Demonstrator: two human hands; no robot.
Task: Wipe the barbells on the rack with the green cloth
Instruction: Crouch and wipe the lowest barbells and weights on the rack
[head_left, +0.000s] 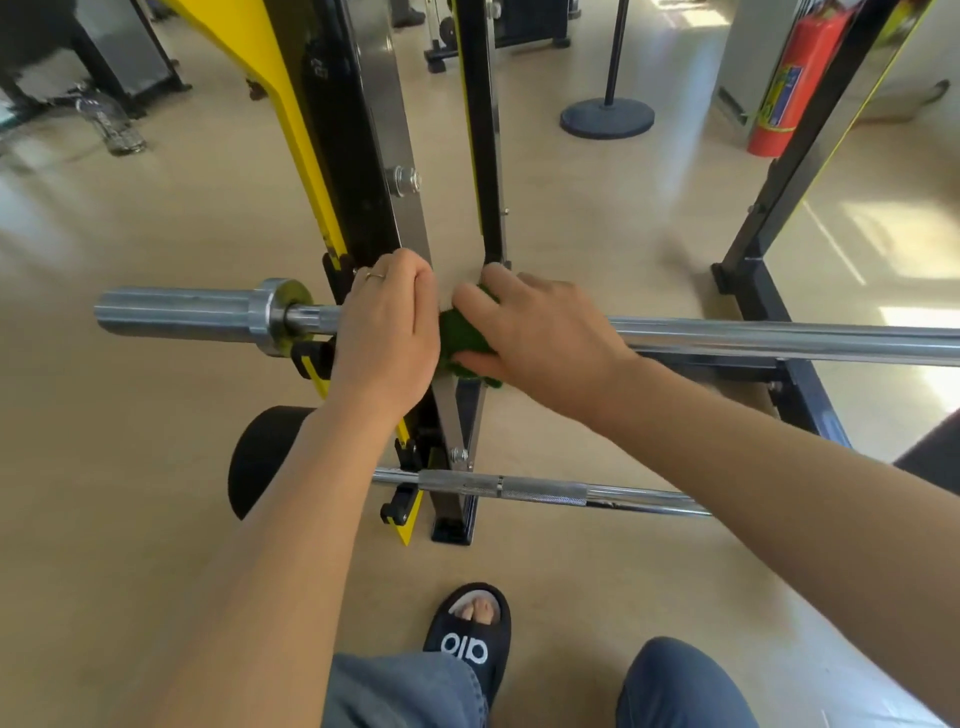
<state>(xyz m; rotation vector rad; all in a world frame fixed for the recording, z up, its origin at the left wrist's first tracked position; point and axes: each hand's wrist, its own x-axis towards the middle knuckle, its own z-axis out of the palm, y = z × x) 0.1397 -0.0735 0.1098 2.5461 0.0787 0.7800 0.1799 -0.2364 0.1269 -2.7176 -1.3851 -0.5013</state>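
Bare forearms, a ring (375, 276), blue jeans (400, 691), black slide sandal (470, 636).

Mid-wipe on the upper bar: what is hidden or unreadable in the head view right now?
- Green cloth: mostly hidden under the right hand; its wrap around the bar is unclear.
- Upper barbell: right end cut off by the frame edge; the stretch under the left hand is hidden.
- Lower barbell: right part hidden behind the right forearm.
- Fire extinguisher label: too small to read.
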